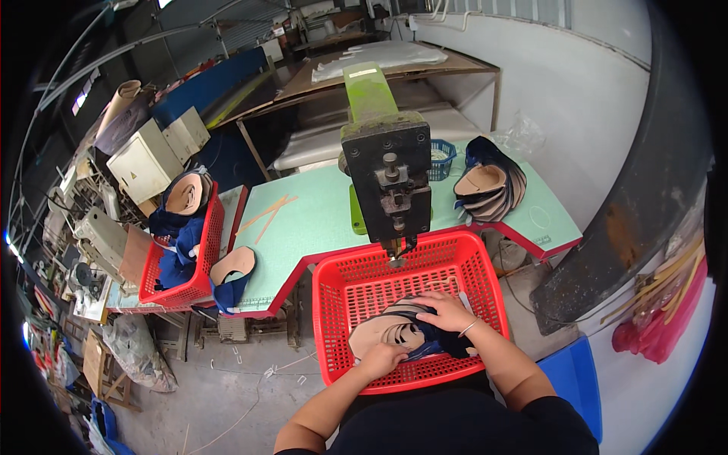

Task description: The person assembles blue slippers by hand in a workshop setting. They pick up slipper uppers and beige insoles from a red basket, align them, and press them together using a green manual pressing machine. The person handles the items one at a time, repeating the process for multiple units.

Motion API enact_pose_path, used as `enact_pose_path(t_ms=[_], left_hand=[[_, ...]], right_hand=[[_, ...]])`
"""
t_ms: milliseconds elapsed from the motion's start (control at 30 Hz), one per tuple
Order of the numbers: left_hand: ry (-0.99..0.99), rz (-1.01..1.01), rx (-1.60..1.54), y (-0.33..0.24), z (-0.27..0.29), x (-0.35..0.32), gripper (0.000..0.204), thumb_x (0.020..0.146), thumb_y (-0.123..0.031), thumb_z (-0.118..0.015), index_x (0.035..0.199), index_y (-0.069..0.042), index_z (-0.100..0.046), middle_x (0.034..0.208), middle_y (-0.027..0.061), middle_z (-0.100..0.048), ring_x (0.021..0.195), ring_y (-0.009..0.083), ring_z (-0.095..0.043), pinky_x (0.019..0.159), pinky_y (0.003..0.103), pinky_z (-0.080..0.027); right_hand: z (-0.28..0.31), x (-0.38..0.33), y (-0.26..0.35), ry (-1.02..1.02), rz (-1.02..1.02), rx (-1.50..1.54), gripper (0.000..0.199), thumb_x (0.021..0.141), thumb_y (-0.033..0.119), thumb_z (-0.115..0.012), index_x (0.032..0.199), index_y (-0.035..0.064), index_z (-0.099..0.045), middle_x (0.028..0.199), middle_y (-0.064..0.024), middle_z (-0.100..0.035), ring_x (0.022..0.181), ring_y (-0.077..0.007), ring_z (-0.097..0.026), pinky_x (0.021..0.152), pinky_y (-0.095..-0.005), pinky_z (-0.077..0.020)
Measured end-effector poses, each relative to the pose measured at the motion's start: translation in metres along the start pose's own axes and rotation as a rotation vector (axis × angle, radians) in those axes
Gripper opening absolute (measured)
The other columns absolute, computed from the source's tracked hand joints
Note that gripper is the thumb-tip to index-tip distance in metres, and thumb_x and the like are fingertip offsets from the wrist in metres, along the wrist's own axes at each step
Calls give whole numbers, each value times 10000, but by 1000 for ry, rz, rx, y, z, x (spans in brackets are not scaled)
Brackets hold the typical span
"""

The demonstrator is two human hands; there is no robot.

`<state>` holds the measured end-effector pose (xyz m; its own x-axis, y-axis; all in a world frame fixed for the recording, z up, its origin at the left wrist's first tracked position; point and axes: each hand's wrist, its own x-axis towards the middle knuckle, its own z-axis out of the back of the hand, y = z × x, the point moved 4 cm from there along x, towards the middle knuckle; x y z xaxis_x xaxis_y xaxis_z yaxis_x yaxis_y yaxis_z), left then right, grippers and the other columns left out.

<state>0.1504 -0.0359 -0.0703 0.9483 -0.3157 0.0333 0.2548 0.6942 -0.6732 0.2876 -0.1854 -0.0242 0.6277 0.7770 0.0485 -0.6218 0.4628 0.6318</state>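
Note:
A stack of shoe uppers (387, 331), beige inside with navy cloth edges, lies in a red plastic basket (327, 318) right in front of me. My left hand (384, 359) is closed on the near left edge of the stack, thumb and fingers pinched together. Across the far right part of the same uppers rests my right hand (447, 312), its fingers stretched out over the pieces. The palms and some fingertips are hidden from view. Just beyond the basket hangs the dark head of a green machine (388, 174), its tip above the basket's far rim.
The pale green worktable (303, 216) has a red edge and a cutout around the basket. More uppers (491, 182) are fanned out at right, near a blue basket (441, 159). Another red basket (205, 254) of uppers stands left. A dark post (614, 205) rises at right.

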Motion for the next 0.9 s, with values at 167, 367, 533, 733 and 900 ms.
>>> enact_pose_path(t_ms=[167,367,533,733,900], left_hand=[[-267,134,-40,-31,84,-26,128,828,-119,-617,885,-23,-679,823,146,-660,776,294,-641,720,350,-508],[-623,-31,-403,-62,139,-57,119,813,54,-570,914,45,-632,911,140,-638,845,254,-629,737,331,-504],[-596,-271,-526,-41,132,-35,175,850,69,-500,974,22,-615,997,135,-614,1011,232,-578,878,332,-453],[-825,30,-692,-21,131,-31,184,843,50,-501,972,-10,-619,1012,111,-609,1067,240,-557,975,412,-378],[-648,-211,145,-79,146,-32,273,730,75,-558,911,-107,-653,932,24,-629,1063,221,-561,1084,491,-158]], right_hand=[[4,-8,-5,-31,20,-8,436,844,371,-602,1247,212,-548,1300,-144,-485,1213,-335,-439,1011,-414,-354],[20,15,41,-31,175,735,510,866,341,-599,1286,73,-492,1315,-114,-488,1248,-257,-430,1032,-366,-349],[29,13,104,359,248,1373,630,898,341,-560,1393,36,-318,1399,-94,-349,1304,-235,-332,1074,-353,-274],[11,9,73,-116,34,947,444,984,346,-382,1276,18,-452,1241,-103,-466,1172,-192,-436,1003,-307,-336],[21,-11,49,-22,-147,1145,411,952,394,-453,1169,58,-551,1186,-67,-535,1114,-174,-501,912,-358,-430]])
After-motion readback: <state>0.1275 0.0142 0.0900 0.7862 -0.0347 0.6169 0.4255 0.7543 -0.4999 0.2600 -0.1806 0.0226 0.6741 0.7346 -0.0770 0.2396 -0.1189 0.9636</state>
